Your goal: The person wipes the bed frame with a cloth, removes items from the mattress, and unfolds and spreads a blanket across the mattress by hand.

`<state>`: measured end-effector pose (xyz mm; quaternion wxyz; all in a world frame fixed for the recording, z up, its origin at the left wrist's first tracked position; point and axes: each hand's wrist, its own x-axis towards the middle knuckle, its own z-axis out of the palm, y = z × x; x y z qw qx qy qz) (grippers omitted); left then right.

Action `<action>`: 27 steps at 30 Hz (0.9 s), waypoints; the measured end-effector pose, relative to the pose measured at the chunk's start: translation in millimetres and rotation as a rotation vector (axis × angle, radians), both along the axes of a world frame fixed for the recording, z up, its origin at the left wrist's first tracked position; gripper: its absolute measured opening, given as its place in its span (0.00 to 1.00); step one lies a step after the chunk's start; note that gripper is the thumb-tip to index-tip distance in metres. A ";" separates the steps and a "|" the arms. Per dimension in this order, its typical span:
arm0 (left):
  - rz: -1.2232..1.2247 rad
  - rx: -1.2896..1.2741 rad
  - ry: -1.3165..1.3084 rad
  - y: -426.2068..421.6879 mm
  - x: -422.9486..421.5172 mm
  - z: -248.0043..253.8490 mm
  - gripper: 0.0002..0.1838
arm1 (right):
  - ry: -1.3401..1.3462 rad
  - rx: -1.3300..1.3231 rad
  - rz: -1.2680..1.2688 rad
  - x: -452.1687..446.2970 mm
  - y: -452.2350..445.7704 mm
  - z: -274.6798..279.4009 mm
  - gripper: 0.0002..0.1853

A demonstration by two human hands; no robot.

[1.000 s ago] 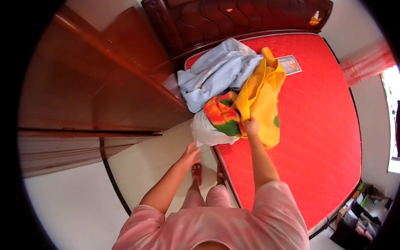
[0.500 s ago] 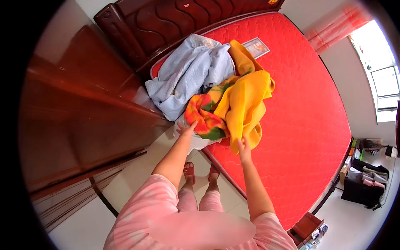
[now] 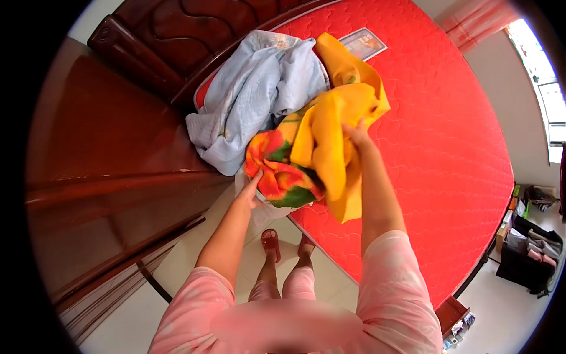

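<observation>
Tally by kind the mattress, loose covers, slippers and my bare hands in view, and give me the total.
Red mattress: 1
Light-blue quilt: 1
Yellow blanket, counting the red-orange-green patterned part as the same piece: 1
Red slippers: 2
Hands, left hand and right hand: 2
Total: 7

The blanket (image 3: 339, 109) shows plain bright yellow over one part and blotches of red, orange and green over another. The bag (image 3: 268, 212) is whitish, the quilt (image 3: 247, 88) pale blue with a faint cream patch. Wavy lines pattern both the bright red mattress (image 3: 436, 153) and the dark brown headboard (image 3: 194, 29). The wardrobe (image 3: 106, 130) is reddish brown. The shirt (image 3: 392, 265) is pink with paler blotches; the slippers (image 3: 270, 241) are dark red, the floor (image 3: 203, 253) cream.
</observation>
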<state>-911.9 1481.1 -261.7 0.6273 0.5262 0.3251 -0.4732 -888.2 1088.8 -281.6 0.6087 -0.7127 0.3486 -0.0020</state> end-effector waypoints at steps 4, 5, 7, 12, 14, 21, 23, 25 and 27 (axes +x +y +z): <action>0.144 -0.429 0.122 4.0 -9.1 -8.3 0.47 | -0.065 -0.011 0.293 -38.4 82.2 22.1 0.37; 0.183 -0.529 0.143 -0.9 -11.6 3.0 0.44 | -0.015 -0.171 0.367 -51.3 93.1 12.5 0.34; 0.203 -0.453 0.116 -13.1 -28.4 11.2 0.32 | 0.077 -0.207 0.278 -82.8 118.4 8.9 0.29; 0.160 -0.134 -0.103 -39.7 -79.0 29.2 0.19 | 0.130 -0.146 0.238 -154.9 157.4 82.6 0.26; 0.042 -0.075 -0.163 -51.5 -89.9 56.1 0.18 | 0.113 -0.138 0.174 -177.9 163.1 98.6 0.26; -0.070 -0.237 -0.144 -75.8 -151.4 116.3 0.18 | -0.015 -0.162 -0.022 -274.3 157.4 186.6 0.19; -0.131 -0.325 -0.168 -83.0 -176.8 137.2 0.19 | -0.038 -0.182 -0.130 -308.1 164.5 225.4 0.18; -0.259 -0.369 -0.128 -83.0 -193.4 159.3 0.19 | -0.045 -0.275 -0.222 -339.2 179.9 256.1 0.18; -0.354 -0.384 -0.048 -84.6 -216.2 191.2 0.20 | -0.030 -0.435 -0.292 -380.2 193.4 287.6 0.18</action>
